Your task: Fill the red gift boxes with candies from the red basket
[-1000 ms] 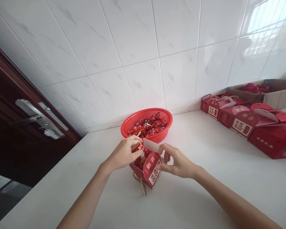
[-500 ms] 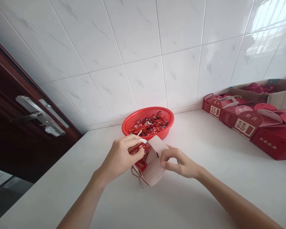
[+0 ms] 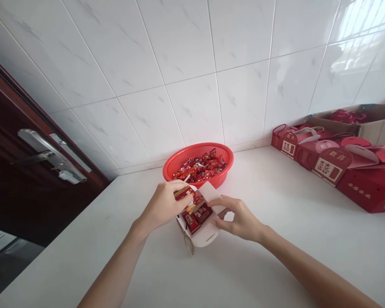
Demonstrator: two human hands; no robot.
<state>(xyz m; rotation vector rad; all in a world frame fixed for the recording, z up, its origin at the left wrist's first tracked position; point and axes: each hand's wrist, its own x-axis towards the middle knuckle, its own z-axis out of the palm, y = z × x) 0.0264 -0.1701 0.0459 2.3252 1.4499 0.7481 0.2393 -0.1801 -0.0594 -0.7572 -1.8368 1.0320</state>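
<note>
An open gift box (image 3: 208, 234) with pale inner flaps and a twisted cord handle (image 3: 188, 244) sits on the white counter in front of me. Red wrapped sweets (image 3: 192, 221) lie inside it. My left hand (image 3: 167, 203) pinches a red snack packet (image 3: 194, 200) with a picture on it, over the far left part of the box opening. With thumb and fingers, my right hand (image 3: 239, 218) grips the right side of the box by its flap. The packet's far left end is hidden under my left fingers.
Behind the box stands a red plastic basket (image 3: 223, 176) heaped with wrapped sweets (image 3: 201, 166). To the right are several red gift boxes (image 3: 365, 188) and a cardboard carton (image 3: 381, 130). A tiled wall (image 3: 192, 107) backs the counter; a dark door with a handle (image 3: 51, 154) is at left.
The near flap has folded outward toward me, so the sweets inside show more. My right hand has shifted slightly left along the box. The packet in my left hand now lies flatter.
</note>
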